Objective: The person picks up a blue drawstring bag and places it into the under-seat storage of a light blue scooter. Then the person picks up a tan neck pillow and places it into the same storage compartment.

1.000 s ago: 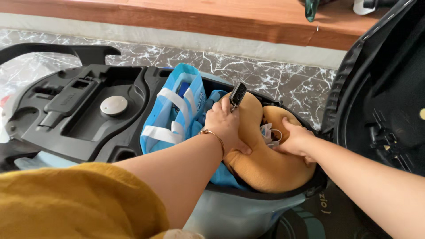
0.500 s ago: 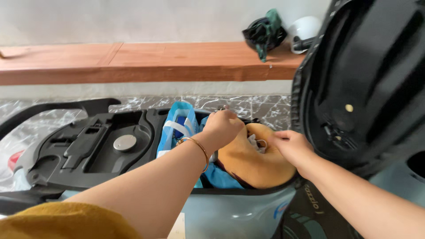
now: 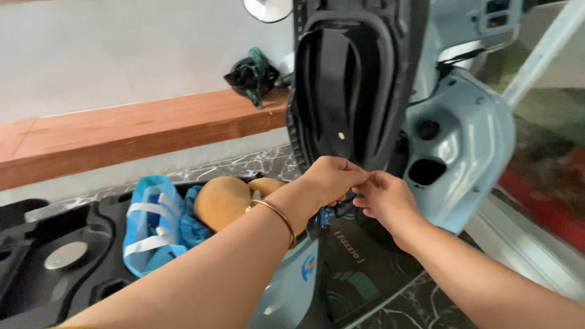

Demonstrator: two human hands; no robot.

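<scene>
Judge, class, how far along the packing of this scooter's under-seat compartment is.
Done: a blue bag and an orange bundle sit in the compartment. In hand: the left hand and right hand meet beside the raised seat, fingering a small dark item I cannot identify. Left: the seat stands open, not yet lowered.

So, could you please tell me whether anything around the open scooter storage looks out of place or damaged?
Nothing looks damaged or spilled. The storage compartment is packed full: the blue bag and yellow-orange cushion bulge above its rim, under the raised seat.
</scene>
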